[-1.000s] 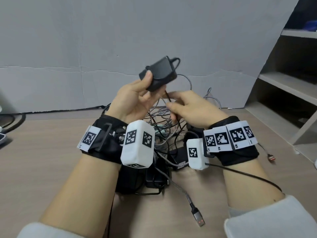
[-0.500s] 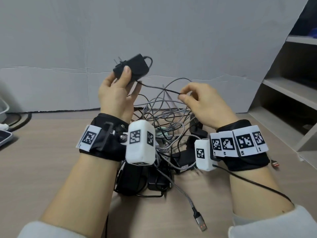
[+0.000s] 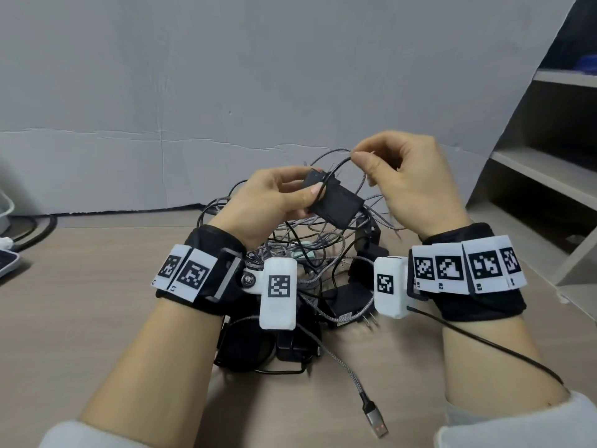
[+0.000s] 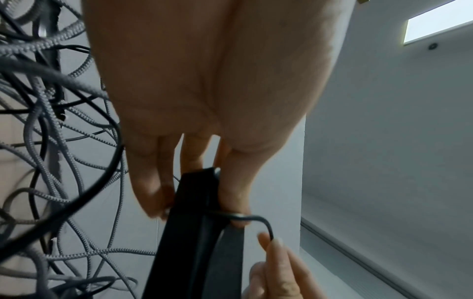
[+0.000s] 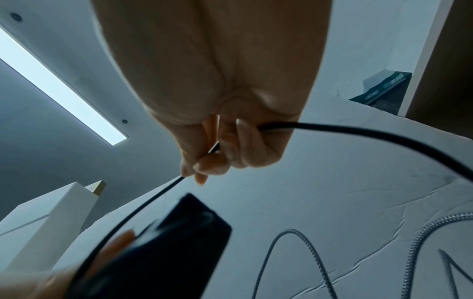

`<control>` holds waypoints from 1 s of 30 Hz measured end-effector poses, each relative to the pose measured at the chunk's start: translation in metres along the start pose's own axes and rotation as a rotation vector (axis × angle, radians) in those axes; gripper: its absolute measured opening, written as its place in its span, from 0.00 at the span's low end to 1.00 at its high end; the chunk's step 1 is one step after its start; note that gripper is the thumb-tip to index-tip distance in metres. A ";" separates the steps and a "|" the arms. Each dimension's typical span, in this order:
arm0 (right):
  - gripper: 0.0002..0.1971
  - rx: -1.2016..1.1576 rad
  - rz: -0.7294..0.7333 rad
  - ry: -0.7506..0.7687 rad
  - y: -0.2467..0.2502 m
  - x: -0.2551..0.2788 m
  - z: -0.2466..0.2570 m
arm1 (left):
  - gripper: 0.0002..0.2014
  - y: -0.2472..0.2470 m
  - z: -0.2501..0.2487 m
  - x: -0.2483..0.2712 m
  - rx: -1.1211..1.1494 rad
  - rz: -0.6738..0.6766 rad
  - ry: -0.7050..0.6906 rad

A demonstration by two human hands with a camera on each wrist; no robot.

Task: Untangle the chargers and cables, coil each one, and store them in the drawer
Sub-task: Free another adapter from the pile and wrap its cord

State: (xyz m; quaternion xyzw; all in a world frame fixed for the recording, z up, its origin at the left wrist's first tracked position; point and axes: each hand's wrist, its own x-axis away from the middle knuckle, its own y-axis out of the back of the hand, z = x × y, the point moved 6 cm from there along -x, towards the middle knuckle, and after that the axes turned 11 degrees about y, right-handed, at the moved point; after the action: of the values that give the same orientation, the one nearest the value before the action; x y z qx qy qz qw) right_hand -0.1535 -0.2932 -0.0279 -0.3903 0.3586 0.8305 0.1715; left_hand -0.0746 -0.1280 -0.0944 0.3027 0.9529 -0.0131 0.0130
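- Nearest, towards the near edge of the worktop (image 3: 80,334), a braided grey cable (image 3: 342,367) trails out of the pile and ends in a metal USB plug (image 3: 376,421) lying flat.
- Behind it, mid-worktop, sits the tangle (image 3: 310,253): black adapter bricks with thin black and braided grey leads looped through one another, so most of the sorting is not yet done.
- Held above that tangle, the left hand (image 3: 268,198) has its fingers (image 4: 151,194) and thumb clamped on a flat black charger (image 3: 336,198), tilted.
- Just beyond, the right hand (image 3: 407,179) pinches the charger's thin black cord (image 3: 339,164) between thumb and forefinger; the cord arcs from the charger up to that pinch.
- Judged step: freeing this one charger's cord from the heap, perhaps starting its first coil.
- Next move likely calls for drawing the cord through gently, watching for snags on braided loops, then winding it.
- No drawer is in view; shelving (image 3: 542,176) stands past the worktop's far right corner.
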 end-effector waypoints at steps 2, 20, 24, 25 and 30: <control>0.02 -0.012 -0.030 -0.019 0.001 0.000 -0.005 | 0.13 -0.006 0.002 0.001 0.004 0.082 0.026; 0.19 -0.068 0.625 -0.298 -0.069 0.029 -0.008 | 0.11 0.006 -0.020 0.005 0.608 -0.034 -0.026; 0.21 -0.022 0.742 -0.304 -0.075 0.038 -0.004 | 0.07 0.027 -0.020 0.005 0.597 -0.236 -0.102; 0.21 0.000 0.748 -0.287 -0.074 0.038 -0.001 | 0.09 0.032 -0.019 0.004 0.616 -0.274 -0.127; 0.17 0.046 0.734 -0.209 -0.062 0.032 0.012 | 0.19 0.048 -0.013 0.010 0.682 -0.516 -0.249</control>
State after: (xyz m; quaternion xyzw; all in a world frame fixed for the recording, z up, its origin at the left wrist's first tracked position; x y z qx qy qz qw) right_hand -0.1452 -0.2423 -0.0754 -0.1451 0.4736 0.8637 -0.0932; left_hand -0.0559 -0.0826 -0.0825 0.0379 0.9296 -0.3660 0.0234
